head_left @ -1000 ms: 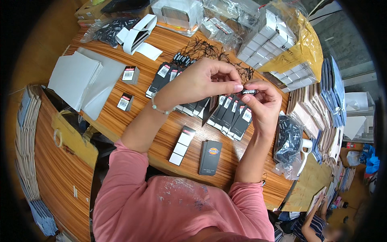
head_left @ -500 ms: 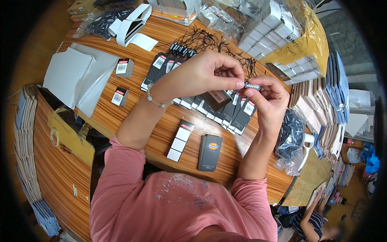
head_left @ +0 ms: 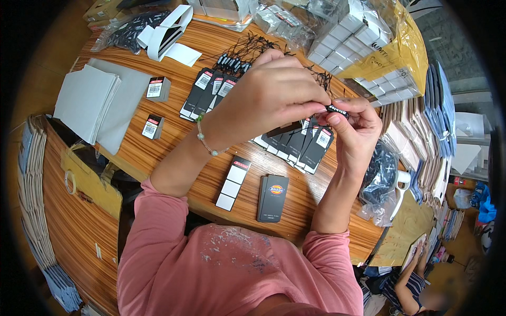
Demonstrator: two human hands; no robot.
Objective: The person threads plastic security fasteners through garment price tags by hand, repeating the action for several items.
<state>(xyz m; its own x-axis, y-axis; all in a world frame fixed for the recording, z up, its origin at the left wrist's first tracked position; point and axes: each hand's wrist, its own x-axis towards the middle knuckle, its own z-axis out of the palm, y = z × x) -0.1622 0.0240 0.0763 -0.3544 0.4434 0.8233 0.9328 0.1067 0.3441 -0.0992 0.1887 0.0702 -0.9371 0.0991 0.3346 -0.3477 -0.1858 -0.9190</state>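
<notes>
Above the middle of the table, my right hand (head_left: 356, 129) pinches a small black plastic string seal (head_left: 336, 109) between thumb and fingers. My left hand (head_left: 282, 89) is closed at the seal's left end, fingertips pressed together; any cord in them is too fine to make out. Below it, a dark brown tag (head_left: 284, 129) is mostly hidden. Under my hands lies a fanned row of dark hang tags (head_left: 311, 150) with barcode stickers. Another fan of dark tags (head_left: 196, 100) lies left of my left wrist, beside black seals with tangled cords (head_left: 232, 62).
Nearer me lie a stack of dark tags (head_left: 273, 200) and a white-panelled tag stack (head_left: 232, 184). Two small barcode-label stacks (head_left: 157, 89) and white sheets (head_left: 84, 100) are at left. Boxed bundles (head_left: 348, 39), a bag of black seals (head_left: 380, 176) and folded piles (head_left: 414, 139) edge the right.
My left hand has turned over and moved slightly closer to the seal, showing more of its back and covering most of the brown tag. My right hand stays almost in place.
</notes>
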